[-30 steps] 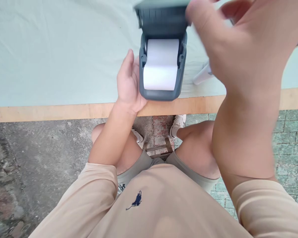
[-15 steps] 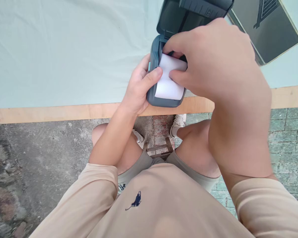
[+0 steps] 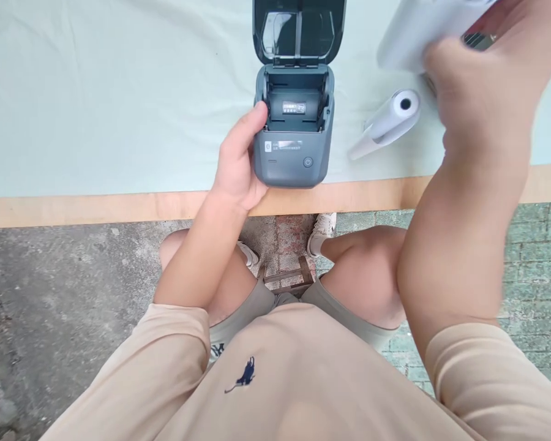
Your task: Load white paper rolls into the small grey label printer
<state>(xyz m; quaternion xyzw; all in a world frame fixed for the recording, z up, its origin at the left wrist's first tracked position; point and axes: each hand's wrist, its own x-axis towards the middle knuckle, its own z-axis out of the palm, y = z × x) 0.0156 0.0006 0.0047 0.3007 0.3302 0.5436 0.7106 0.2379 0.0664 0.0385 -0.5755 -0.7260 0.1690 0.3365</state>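
Left hand (image 3: pixel 236 165) cupped in a grip, thumb (image 3: pixel 253 121) extended, forearm (image 3: pixel 197 257) angled forward. Right hand (image 3: pixel 487 79) farther forward, closed, blurred.

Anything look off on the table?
Minor: the white paper roll lying on the pale cloth seems to have a loose outer edge, not wound tight like the rest. No spill or damage shows.

Single head-worn view — forward and steeply down, past the shirt (image 3: pixel 294 361), close above the table edge (image 3: pixel 179 206)
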